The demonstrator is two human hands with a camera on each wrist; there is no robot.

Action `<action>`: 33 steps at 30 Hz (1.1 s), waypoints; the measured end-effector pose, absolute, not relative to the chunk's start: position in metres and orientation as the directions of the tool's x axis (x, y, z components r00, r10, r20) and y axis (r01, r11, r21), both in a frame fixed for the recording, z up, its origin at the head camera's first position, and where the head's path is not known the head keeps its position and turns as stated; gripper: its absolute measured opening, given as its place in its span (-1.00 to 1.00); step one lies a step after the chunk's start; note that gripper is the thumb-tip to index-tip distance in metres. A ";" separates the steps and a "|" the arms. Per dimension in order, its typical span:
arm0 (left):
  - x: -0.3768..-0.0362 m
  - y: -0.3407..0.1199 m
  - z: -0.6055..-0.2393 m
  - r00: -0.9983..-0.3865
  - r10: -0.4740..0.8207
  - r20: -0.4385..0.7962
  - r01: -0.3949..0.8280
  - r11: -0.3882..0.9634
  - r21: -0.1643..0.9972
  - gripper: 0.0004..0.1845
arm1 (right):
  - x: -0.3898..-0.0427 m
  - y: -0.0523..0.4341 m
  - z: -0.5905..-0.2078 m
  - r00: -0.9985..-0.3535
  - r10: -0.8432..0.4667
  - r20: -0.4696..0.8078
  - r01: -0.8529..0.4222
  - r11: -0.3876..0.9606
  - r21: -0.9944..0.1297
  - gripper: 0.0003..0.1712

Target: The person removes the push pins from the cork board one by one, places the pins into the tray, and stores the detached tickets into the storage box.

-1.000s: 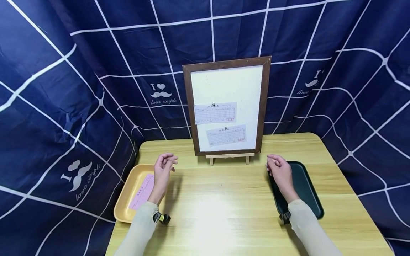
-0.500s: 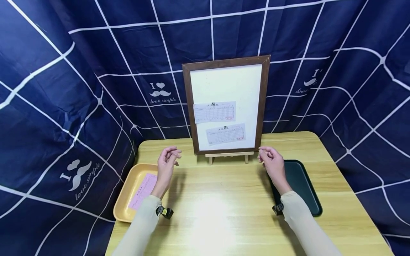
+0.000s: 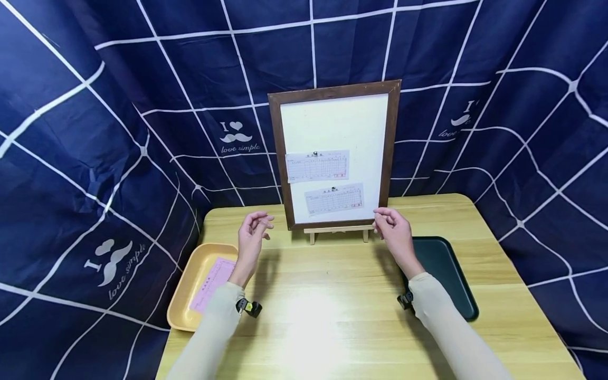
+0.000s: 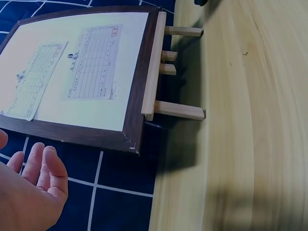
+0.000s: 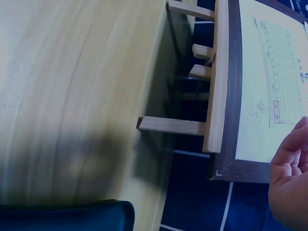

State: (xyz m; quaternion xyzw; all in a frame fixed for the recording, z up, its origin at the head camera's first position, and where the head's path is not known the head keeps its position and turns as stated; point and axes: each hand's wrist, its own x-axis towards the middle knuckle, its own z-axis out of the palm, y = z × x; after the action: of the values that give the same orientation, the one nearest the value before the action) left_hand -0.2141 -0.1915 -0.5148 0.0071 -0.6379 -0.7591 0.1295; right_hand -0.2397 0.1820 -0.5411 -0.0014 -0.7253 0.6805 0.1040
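Observation:
A brown-framed whiteboard (image 3: 334,126) leans on a small wooden easel (image 3: 338,230) at the back of the table. Two printed slips are held on it under small magnets, the upper slip (image 3: 317,167) and the lower slip (image 3: 334,199). My left hand (image 3: 262,224) hovers left of the board's lower corner, fingers loosely curled and holding nothing. My right hand (image 3: 380,220) hovers at the board's lower right corner, fingers loosely curled too, with nothing seen in it. The left wrist view shows the left hand (image 4: 33,192) below the board (image 4: 82,67). The right hand (image 5: 291,178) is near the frame (image 5: 233,96).
A yellow tray (image 3: 186,301) at the table's left edge holds a pink slip (image 3: 214,282). A dark tray (image 3: 448,274) lies on the right, partly behind my right forearm. Blue checked cloth (image 3: 142,105) walls in the wooden table (image 3: 328,327) on three sides.
Both hands have risen and moved toward the board. The right hand has left the dark tray and come to the board's lower right corner; the left has edged up and right.

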 end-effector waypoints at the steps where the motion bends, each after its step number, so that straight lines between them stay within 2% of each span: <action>1: -0.215 -0.191 -0.515 -0.966 -0.204 0.157 0.191 -0.161 0.968 -0.73 | -0.241 0.180 -0.540 -0.978 0.140 0.155 -0.146 0.071 -0.987 -0.63; 9: -0.219 -0.185 -0.512 -0.965 -0.209 0.158 0.193 -0.162 0.968 -0.66 | -0.253 0.163 -0.531 -0.980 0.119 0.161 -0.156 0.047 -0.987 -0.64; 16: -0.224 -0.181 -0.508 -0.965 -0.185 0.184 0.214 -0.158 0.964 -0.74 | -0.255 0.157 -0.519 -0.975 0.137 0.177 -0.178 0.006 -0.984 -0.62; 25: -0.234 -0.180 -0.502 -0.966 -0.153 0.210 0.231 -0.139 0.963 -0.67 | -0.264 0.147 -0.516 -0.962 0.148 0.229 -0.225 0.041 -0.973 -0.70; 33: -0.242 -0.170 -0.500 -0.969 -0.156 0.192 0.214 -0.137 0.967 -0.69 | -0.269 0.139 -0.506 -0.963 0.151 0.226 -0.221 0.045 -0.974 -0.66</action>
State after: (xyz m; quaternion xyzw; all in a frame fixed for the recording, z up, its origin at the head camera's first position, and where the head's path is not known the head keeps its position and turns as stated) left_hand -0.2417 -0.1705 -0.5000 -0.0224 -0.6454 -0.7536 0.1228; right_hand -0.2689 0.1393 -0.5060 0.0249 -0.7103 0.6904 0.1346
